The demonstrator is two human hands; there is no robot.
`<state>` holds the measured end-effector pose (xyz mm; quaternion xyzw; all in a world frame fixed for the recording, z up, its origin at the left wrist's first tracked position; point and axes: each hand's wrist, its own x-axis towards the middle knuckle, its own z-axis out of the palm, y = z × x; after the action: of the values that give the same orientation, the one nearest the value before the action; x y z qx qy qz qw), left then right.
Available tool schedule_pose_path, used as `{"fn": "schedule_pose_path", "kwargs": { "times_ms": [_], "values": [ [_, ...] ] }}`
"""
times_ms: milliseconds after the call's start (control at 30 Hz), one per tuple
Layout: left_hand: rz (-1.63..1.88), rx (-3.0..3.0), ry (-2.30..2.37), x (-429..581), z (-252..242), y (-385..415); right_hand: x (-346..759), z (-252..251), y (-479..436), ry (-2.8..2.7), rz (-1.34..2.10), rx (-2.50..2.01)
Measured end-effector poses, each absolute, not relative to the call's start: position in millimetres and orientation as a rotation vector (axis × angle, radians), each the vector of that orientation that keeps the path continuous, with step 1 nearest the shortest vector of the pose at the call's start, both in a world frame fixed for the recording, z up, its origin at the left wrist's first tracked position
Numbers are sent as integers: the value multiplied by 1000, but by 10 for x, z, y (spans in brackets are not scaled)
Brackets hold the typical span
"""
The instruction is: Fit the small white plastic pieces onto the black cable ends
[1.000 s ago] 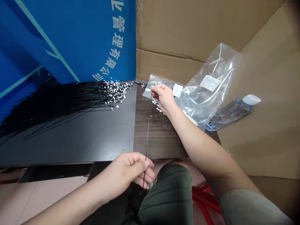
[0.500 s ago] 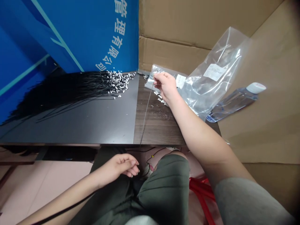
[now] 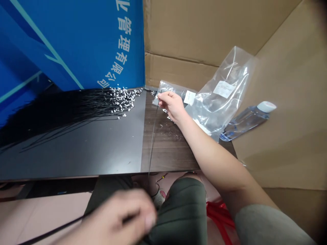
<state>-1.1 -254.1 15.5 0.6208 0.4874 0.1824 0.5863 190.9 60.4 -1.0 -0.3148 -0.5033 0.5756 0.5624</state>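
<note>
Wire [image 3: 152, 136], thin and black, runs from the right hand [image 3: 171, 106] down across the wood-grain part of the counter [image 3: 168, 153] and over its front edge. Right hand's thumb and forefinger are pinched together on the wire's top end, near the back of the counter. Left hand [image 3: 122, 217] is low in the frame below the counter edge and motion-blurred. Its fingers look curled, but I can't tell whether they are clamped on anything. A black strand [image 3: 51, 232] leads from it toward the lower left.

Loose white connectors [image 3: 170, 119] lie on the wood just beside the right hand. On the dark left part of the counter is a big pile of black wires [image 3: 63, 109], with their white connector ends [image 3: 121, 98] fanned toward the middle.

Behind the pile stands a blue panel [image 3: 76, 41] with white Chinese writing that reads 管理有限公司; the character above is cut off at the frame top. A cardboard wall [image 3: 194, 30] stands to the right of it.

A small clear bag [image 3: 170, 87] lies behind the right hand, with a white label [image 3: 189, 97] whose print is too small to read. A large clear bag [image 3: 224, 105] is propped against the cardboard, and the print on its white sticker [image 3: 224, 89] is also unreadable. A clear bottle [image 3: 245, 120] with a white cap lies on its side to the right of the bags; no brand is visible. Green trouser knee [image 3: 186, 204] sits below the counter, with something red [image 3: 219, 214] beside it.
</note>
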Motion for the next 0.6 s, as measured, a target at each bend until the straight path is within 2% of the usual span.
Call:
{"fn": "schedule_pose_path", "kwargs": {
  "times_ms": [67,133,233,333,467,533,600],
  "values": [
    [890,1468,1275,90,570,-1794,1893,-11,577,-1210,1346,-749],
    [1477,1271,1349,152,741,-1022,1878,-17,558,-1225,1337,-762],
    [1843,872,1324,213,662,-111,1855,-48,558,-1217,1310,-800],
    [1916,728,1363,295,482,444,1831,-95,578,-1177,1286,-843],
    [1766,822,1413,427,460,819,1812,-133,597,-1117,1268,-891],
    [1721,916,1405,487,548,729,1810,-140,598,-1091,1261,-902],
    [1754,1042,1311,532,613,298,1811,-145,598,-1077,1261,-901]
  ]
}}
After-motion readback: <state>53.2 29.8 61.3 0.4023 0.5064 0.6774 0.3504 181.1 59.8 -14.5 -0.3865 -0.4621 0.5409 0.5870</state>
